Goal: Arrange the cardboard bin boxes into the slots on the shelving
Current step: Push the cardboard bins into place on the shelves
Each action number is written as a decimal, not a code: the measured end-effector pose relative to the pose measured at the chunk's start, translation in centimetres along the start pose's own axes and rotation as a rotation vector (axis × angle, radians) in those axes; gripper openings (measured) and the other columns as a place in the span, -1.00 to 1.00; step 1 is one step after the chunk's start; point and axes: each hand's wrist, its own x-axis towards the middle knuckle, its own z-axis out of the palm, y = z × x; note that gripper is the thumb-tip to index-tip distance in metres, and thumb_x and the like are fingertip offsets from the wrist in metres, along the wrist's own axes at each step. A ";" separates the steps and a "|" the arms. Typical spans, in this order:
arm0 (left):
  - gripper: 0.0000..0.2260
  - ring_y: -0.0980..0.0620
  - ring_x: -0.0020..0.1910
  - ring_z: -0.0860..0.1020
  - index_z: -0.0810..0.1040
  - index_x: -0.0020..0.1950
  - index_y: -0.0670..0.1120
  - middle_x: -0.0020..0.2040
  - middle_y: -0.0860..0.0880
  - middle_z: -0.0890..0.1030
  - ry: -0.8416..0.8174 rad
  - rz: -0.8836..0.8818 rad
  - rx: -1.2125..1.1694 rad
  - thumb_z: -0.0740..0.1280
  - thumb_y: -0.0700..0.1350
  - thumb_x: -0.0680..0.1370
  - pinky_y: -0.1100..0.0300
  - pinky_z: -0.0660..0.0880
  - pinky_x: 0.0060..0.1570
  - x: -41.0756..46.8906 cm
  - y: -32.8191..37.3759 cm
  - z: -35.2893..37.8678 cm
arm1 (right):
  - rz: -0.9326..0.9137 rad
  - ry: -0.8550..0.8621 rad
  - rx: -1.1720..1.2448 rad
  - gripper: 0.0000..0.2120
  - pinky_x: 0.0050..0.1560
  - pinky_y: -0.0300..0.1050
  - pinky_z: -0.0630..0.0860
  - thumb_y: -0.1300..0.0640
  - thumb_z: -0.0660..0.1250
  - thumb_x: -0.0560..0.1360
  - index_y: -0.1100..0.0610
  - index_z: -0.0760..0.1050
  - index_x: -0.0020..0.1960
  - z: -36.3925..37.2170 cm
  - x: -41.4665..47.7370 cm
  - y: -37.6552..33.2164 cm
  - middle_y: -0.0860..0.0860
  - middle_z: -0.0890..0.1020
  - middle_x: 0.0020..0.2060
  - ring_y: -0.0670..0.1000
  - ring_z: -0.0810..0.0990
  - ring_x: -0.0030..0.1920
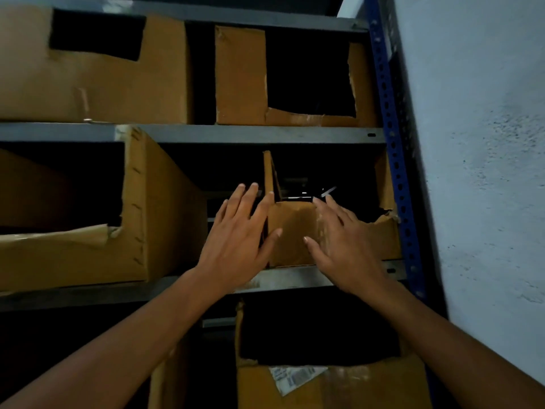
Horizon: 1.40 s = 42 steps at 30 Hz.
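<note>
Nearest, below both wrists, a labelled bin box [324, 385] was seen on the lower level. Just under the palms ran the grey shelf edge [295, 280]. The left hand [239, 234] was laid at the left front corner of the right-hand bin box [290, 231], with fingers straight and spread and the thumb on the front panel; nothing was gripped. The right hand [345, 240] was pressed flat on the same panel, its fingers likewise straight, their tips at the cut-down lip. This box sat in the slot beside the blue upright [395, 160], right of the right fingers, its front close to the shelf edge. Left of the left fingers, a larger bin box [165, 208] appeared to project forward. Beyond the fingertips, upper bin boxes [241, 75] were housed above. The seating of the box was judged nearly done. A short, level push by both palms was judged to be called for next.
</note>
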 end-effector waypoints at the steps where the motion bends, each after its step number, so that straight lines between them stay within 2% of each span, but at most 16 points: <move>1: -0.44 -0.13 0.57 0.07 0.13 0.57 -0.03 0.57 -0.14 0.18 0.005 0.002 0.014 -0.01 0.24 0.64 -0.12 0.20 0.49 -0.8 -0.6 -1.2 | -0.023 0.026 0.005 -0.34 0.44 -0.08 0.16 -0.11 0.26 0.57 0.01 0.09 0.57 0.1 0.0 -1.6 0.04 0.18 0.55 0.05 0.15 0.52; 7: -0.46 -0.11 0.52 0.20 0.31 0.51 -0.07 0.50 -0.12 0.32 0.010 0.011 0.129 0.05 0.19 0.62 -0.05 0.32 0.40 -5.6 -4.0 -8.9 | -0.133 0.159 0.123 -0.43 0.31 -0.26 0.13 -0.10 0.19 0.52 0.07 0.31 0.48 1.3 0.2 -10.7 0.05 0.38 0.45 0.05 0.34 0.41; 9: -0.47 -0.11 0.50 0.25 0.34 0.48 -0.08 0.47 -0.12 0.36 0.003 0.017 0.174 0.05 0.19 0.61 -0.07 0.35 0.37 -7.1 -5.5 -11.3 | -0.186 0.169 0.194 -0.46 0.29 -0.22 0.22 -0.07 0.22 0.52 0.09 0.35 0.45 2.0 0.1 -13.4 0.05 0.41 0.42 0.05 0.38 0.38; 13: -0.51 -0.09 0.43 0.33 0.39 0.42 -0.08 0.40 -0.10 0.43 -0.010 0.008 0.257 0.10 0.17 0.61 -0.04 0.43 0.28 -9.7 -9.3 -15.1 | -0.302 0.164 0.280 -0.53 0.12 -0.12 0.45 -0.07 0.21 0.52 0.09 0.43 0.38 3.9 -0.1 -18.1 0.04 0.46 0.37 0.05 0.43 0.30; 16: -0.54 -0.07 0.39 0.37 0.43 0.39 -0.10 0.36 -0.09 0.46 -0.005 -0.023 0.306 0.13 0.15 0.61 -0.04 0.47 0.22 -11.7 -12.6 -16.8 | -0.364 0.150 0.313 -0.55 0.02 -0.12 0.53 -0.10 0.17 0.53 0.06 0.45 0.35 5.3 0.4 -21.1 0.00 0.47 0.36 0.02 0.44 0.28; 25: -0.57 -0.06 0.28 0.45 0.47 0.35 -0.11 0.27 -0.09 0.52 -0.007 -0.057 0.442 0.16 0.12 0.61 -0.02 0.49 0.14 -14.3 -22.0 -17.0 | -0.465 0.171 0.329 -0.65 0.04 -0.15 0.46 -0.08 0.19 0.54 0.05 0.55 0.22 9.8 3.7 -27.2 0.01 0.52 0.31 -0.01 0.43 0.29; 29: -0.57 -0.04 0.23 0.47 0.50 0.31 -0.10 0.22 -0.08 0.54 -0.003 -0.042 0.423 0.14 0.16 0.62 0.02 0.49 0.12 -13.2 -26.0 -15.3 | -0.509 0.170 0.202 -0.60 0.12 -0.13 0.45 -0.14 0.16 0.53 0.05 0.58 0.20 11.6 5.4 -28.6 0.00 0.59 0.20 -0.01 0.50 0.22; 31: -0.60 0.00 0.13 0.50 0.53 0.22 -0.07 0.14 -0.05 0.55 -0.002 -0.038 0.361 0.11 0.18 0.63 0.07 0.49 0.05 -13.4 -27.9 -13.6 | -0.500 0.105 0.069 -0.53 0.11 -0.08 0.48 -0.25 0.12 0.53 0.02 0.53 0.24 12.3 5.9 -29.7 -0.03 0.60 0.15 -0.02 0.53 0.15; 33: -0.64 0.03 -0.11 0.52 0.51 -0.01 -0.03 -0.08 0.00 0.55 0.018 -0.030 0.331 0.06 0.18 0.65 0.06 0.45 -0.07 -13.9 -29.2 -11.6 | -0.445 -0.072 -0.093 -0.44 0.13 -0.04 0.44 -0.37 0.04 0.54 -0.02 0.41 0.30 13.1 6.3 -30.7 -0.02 0.56 0.13 0.00 0.52 0.11; 36: -0.65 0.02 -0.39 0.49 0.34 -0.25 0.06 -0.38 0.04 0.51 0.008 -0.057 0.370 0.02 0.20 0.63 0.07 0.38 -0.17 -13.4 -31.2 -8.0 | -0.385 -0.183 -0.282 -0.41 0.05 0.01 0.39 -0.44 -0.01 0.51 -0.01 0.32 0.26 16.5 8.0 -30.8 0.03 0.55 0.07 0.06 0.54 0.04; 39: -0.57 0.01 -0.46 0.51 0.27 -0.34 0.09 -0.46 0.03 0.53 -0.082 -0.096 0.407 -0.10 0.27 0.61 0.10 0.32 -0.18 -11.6 -32.7 -4.4 | -0.295 -0.295 -0.301 -0.42 -0.02 -0.01 0.43 -0.44 0.00 0.51 0.00 0.39 0.19 20.5 10.9 -29.6 0.02 0.58 -0.02 0.06 0.56 -0.02; 42: -0.44 -0.01 -0.33 0.59 0.35 -0.34 0.07 -0.36 0.00 0.62 -0.188 -0.139 0.434 -0.28 0.33 0.52 0.09 0.30 -0.09 -10.3 -33.4 -1.6 | -0.231 -0.350 -0.316 -0.44 -0.11 -0.02 0.41 -0.45 0.06 0.48 0.00 0.45 0.10 23.2 12.8 -28.5 0.02 0.57 -0.11 0.08 0.57 -0.05</move>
